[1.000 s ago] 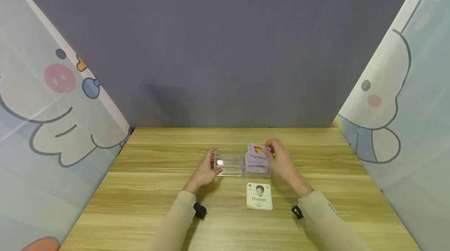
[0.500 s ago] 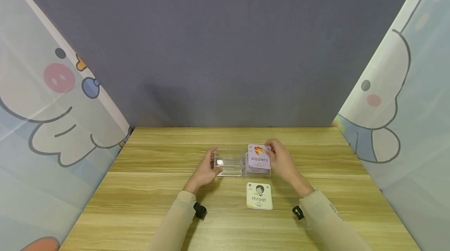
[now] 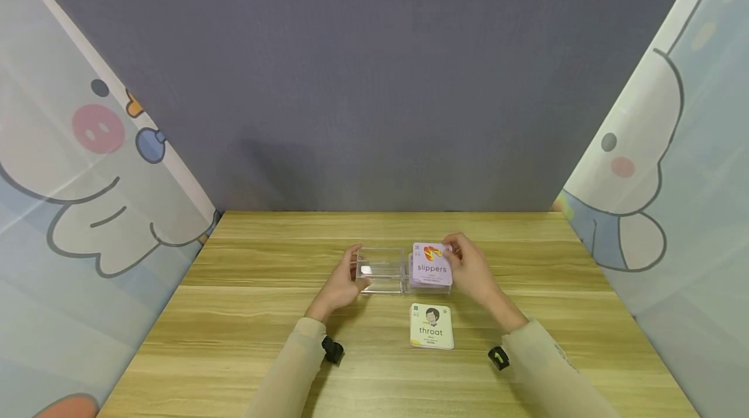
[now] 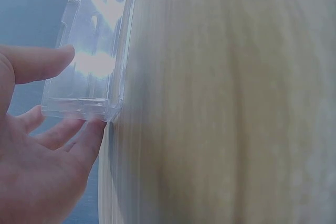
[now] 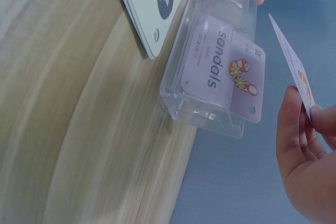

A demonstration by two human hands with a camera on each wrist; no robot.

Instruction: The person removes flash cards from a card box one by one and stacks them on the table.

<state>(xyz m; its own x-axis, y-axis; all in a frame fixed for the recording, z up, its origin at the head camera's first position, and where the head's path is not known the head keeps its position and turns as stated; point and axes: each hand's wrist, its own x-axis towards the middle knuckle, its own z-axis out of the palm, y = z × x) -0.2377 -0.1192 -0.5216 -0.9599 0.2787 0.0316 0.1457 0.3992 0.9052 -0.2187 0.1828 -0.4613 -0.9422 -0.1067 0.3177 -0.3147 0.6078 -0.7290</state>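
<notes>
Your right hand (image 3: pixel 473 278) pinches the thin, round-cornered lilac "slippers" card (image 3: pixel 432 264) above the clear rigid plastic box (image 3: pixel 404 272), not touching it. Your left hand (image 3: pixel 339 285) grips the box's end. "Throat" card stack (image 3: pixel 431 327) lies in front, on wood-grain table (image 3: pixel 246 340).

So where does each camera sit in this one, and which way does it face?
Head: worn on the head, facing forward and down over the table; left grip, right grip and sleeves show.
Left wrist: on that wrist, facing the box; the left grip shows.
Right wrist: on that wrist, facing the sandals card, with the right grip and part of the left grip showing.
Shared: head and right wrist both show the slippers card.
</notes>
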